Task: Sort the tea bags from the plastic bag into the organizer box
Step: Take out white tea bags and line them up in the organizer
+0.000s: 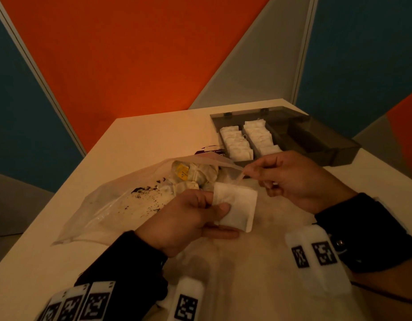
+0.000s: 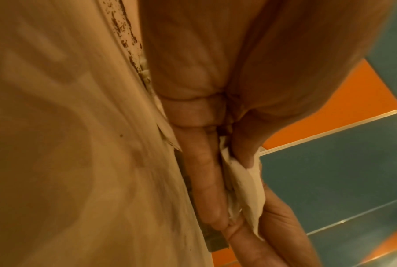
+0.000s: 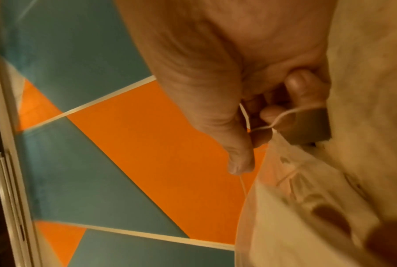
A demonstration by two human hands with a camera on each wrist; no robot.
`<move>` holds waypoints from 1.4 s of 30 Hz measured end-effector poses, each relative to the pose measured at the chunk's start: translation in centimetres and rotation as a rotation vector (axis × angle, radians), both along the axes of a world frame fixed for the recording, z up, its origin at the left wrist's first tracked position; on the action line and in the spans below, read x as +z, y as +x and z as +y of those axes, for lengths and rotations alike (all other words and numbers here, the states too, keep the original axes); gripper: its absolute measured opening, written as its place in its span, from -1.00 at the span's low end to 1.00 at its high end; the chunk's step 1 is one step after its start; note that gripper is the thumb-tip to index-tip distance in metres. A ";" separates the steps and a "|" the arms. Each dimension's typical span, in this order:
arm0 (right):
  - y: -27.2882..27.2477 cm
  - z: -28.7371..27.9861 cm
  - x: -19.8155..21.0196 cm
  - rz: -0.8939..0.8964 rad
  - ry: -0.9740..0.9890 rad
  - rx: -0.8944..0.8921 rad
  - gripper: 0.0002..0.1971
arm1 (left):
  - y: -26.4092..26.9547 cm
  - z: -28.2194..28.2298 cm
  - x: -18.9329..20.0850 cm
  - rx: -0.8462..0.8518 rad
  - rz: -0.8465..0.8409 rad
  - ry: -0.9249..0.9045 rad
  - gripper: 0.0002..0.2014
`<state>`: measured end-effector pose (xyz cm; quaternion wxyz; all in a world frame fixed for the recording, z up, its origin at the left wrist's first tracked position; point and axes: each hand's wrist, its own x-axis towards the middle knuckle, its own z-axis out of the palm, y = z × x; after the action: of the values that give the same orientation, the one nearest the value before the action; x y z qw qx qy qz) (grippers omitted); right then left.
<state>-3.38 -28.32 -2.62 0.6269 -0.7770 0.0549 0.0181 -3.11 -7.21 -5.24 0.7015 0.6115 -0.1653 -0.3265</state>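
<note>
Our left hand (image 1: 191,218) pinches a tea bag (image 1: 237,209) while our right hand (image 1: 290,179) grips the plastic bag (image 1: 121,205) rim; tugging could spill loose tea.

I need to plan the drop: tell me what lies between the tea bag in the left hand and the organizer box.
In the head view, the right hand pinching the plastic bag's rim lies between the tea bag, held by the left hand, and the organizer box.

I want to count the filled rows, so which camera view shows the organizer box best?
The head view: the organizer box lies open at the table's far right, two rows of white tea bags visible. The left wrist view shows only a dark sliver behind the fingers; the right wrist view shows just one corner.
</note>
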 end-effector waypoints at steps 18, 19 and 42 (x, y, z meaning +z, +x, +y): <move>-0.6 0.3 2.0 -0.316 -0.497 -0.133 -0.87 | 0.1 0.2 0.2 0.031 0.034 0.017 -0.69; -1.1 1.0 2.8 -0.268 -0.516 0.006 -0.90 | 0.0 0.2 0.2 0.031 0.025 0.027 -0.72; 7.2 -5.9 10.4 -0.223 -0.947 0.057 -0.93 | 0.9 0.6 1.1 0.264 -0.062 0.110 -0.82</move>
<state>3.79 -34.23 7.77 0.2057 -0.9752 -0.0316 -0.0750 -2.17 -6.61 -4.19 0.6983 0.6753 -0.0869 -0.2210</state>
